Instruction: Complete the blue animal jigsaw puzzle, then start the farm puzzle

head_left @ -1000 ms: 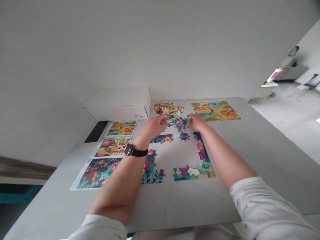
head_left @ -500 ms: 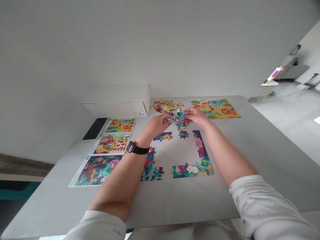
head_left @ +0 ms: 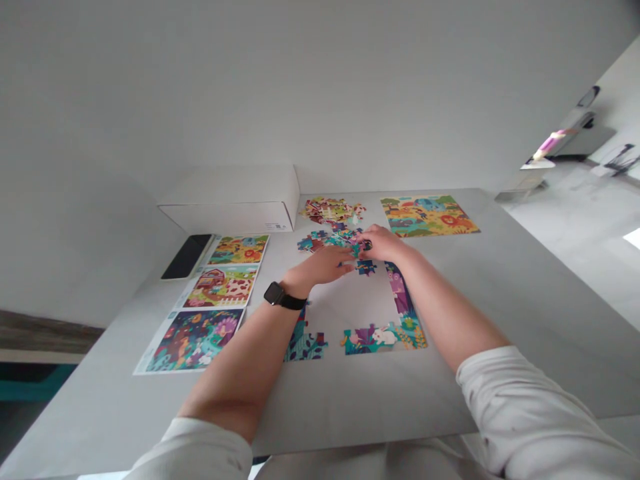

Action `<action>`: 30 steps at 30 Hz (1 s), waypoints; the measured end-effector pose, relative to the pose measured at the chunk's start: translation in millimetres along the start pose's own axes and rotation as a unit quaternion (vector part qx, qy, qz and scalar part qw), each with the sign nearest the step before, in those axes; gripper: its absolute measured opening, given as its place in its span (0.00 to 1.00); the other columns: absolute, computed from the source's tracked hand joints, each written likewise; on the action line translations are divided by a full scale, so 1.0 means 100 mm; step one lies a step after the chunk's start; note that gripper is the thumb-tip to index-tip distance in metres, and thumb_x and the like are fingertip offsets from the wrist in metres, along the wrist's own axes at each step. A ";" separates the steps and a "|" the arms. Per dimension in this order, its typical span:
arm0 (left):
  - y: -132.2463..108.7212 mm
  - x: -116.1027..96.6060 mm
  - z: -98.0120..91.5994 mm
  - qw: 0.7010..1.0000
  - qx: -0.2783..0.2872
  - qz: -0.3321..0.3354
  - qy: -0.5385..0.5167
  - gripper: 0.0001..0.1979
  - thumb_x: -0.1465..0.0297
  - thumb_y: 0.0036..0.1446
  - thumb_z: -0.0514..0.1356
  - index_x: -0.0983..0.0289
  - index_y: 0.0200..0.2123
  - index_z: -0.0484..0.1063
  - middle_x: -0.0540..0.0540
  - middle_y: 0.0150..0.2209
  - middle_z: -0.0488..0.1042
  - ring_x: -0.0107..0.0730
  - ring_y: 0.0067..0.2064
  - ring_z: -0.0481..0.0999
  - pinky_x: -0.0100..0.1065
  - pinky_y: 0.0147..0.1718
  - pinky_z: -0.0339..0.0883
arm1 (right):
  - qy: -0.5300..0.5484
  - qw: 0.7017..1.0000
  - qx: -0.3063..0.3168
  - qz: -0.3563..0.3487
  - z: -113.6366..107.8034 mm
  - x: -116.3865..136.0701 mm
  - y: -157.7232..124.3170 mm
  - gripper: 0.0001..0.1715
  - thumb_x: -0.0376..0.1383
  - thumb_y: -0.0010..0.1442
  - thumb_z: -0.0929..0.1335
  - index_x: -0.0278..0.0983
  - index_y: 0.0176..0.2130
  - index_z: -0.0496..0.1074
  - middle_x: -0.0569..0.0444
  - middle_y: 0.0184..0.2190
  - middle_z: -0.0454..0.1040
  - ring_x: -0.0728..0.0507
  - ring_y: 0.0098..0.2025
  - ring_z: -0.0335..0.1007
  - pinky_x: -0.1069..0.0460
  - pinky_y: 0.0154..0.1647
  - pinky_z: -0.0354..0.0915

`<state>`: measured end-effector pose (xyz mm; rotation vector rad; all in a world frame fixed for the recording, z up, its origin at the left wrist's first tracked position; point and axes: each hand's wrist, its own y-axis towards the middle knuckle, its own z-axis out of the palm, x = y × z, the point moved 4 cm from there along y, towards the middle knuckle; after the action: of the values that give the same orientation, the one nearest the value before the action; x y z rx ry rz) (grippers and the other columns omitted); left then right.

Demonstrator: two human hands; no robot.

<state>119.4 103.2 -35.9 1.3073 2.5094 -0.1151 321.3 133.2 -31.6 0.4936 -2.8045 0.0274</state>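
Note:
My left hand (head_left: 323, 265) lies low and flat with its fingers stretched right, just below a loose spread of jigsaw pieces (head_left: 320, 241). Nothing shows in its grip. My right hand (head_left: 383, 243) pinches a teal puzzle piece (head_left: 361, 249) at its fingertips, close to my left fingertips. Beyond the spread lies a heap of puzzle pieces (head_left: 330, 211). Below my hands, a partly built jigsaw border has a purple strip (head_left: 400, 291), a bottom section with a white rabbit (head_left: 385, 338) and a leafy corner (head_left: 304, 345). My left forearm hides part of that corner.
A finished animal jigsaw (head_left: 427, 217) lies at the far right. A white box (head_left: 230, 199) and black phone (head_left: 186, 257) sit at the far left, with several printed picture sheets (head_left: 191, 340) alongside. Bare grey table (head_left: 510, 293) extends right to its edge.
My left hand has moved right and lowered, with its watch face turned up. Loose pieces now spread leftward from the former clump under my hands.

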 end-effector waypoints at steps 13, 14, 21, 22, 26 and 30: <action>-0.04 0.19 0.00 0.993 -0.008 -0.099 0.063 0.22 0.56 0.76 0.55 0.58 0.61 0.82 0.61 0.65 0.80 0.47 0.67 0.77 0.42 0.69 0.64 | -0.037 0.991 -0.048 0.120 -0.09 -0.26 -0.02 0.15 0.39 0.67 0.76 0.42 0.53 0.83 0.41 0.56 0.79 0.33 0.58 0.76 0.43 0.61 0.70; -0.03 0.18 0.00 0.994 -0.009 -0.095 0.058 0.23 0.56 0.76 0.55 0.58 0.61 0.81 0.60 0.65 0.79 0.46 0.68 0.76 0.42 0.70 0.63 | -0.027 0.995 -0.047 0.085 -0.08 -0.20 -0.01 0.19 0.40 0.66 0.76 0.43 0.56 0.83 0.42 0.57 0.79 0.34 0.60 0.76 0.43 0.62 0.70; -0.02 0.08 -0.02 0.998 0.020 -0.062 0.022 0.24 0.58 0.77 0.53 0.60 0.65 0.79 0.61 0.69 0.75 0.46 0.72 0.73 0.41 0.72 0.61 | -0.053 0.998 -0.004 0.031 -0.01 -0.08 -0.02 0.25 0.42 0.61 0.79 0.45 0.58 0.82 0.44 0.60 0.77 0.32 0.62 0.74 0.41 0.65 0.69; -0.03 0.07 -0.03 0.997 0.023 -0.066 0.026 0.24 0.59 0.77 0.53 0.61 0.65 0.79 0.62 0.69 0.76 0.46 0.71 0.74 0.41 0.71 0.62 | -0.056 0.998 -0.003 0.041 -0.02 -0.11 -0.02 0.24 0.41 0.62 0.78 0.45 0.57 0.82 0.44 0.60 0.77 0.32 0.62 0.75 0.42 0.64 0.70; -0.02 0.06 -0.03 0.997 0.029 -0.069 0.037 0.24 0.59 0.78 0.53 0.62 0.65 0.79 0.63 0.68 0.77 0.46 0.69 0.76 0.40 0.69 0.65 | -0.062 0.996 0.002 0.067 -0.04 -0.17 -0.03 0.24 0.38 0.63 0.75 0.43 0.59 0.82 0.43 0.60 0.78 0.32 0.61 0.76 0.42 0.63 0.71; -0.01 0.06 0.00 0.996 0.025 -0.059 0.064 0.24 0.58 0.79 0.50 0.60 0.65 0.79 0.60 0.70 0.74 0.44 0.70 0.74 0.41 0.70 0.63 | -0.065 0.996 -0.001 0.067 -0.02 -0.13 -0.03 0.28 0.43 0.66 0.75 0.44 0.63 0.79 0.43 0.64 0.76 0.31 0.65 0.73 0.41 0.67 0.69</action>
<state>115.5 107.7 -37.8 1.2193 2.7100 -0.1236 334.2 134.5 -33.8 0.3166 -2.9607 0.0211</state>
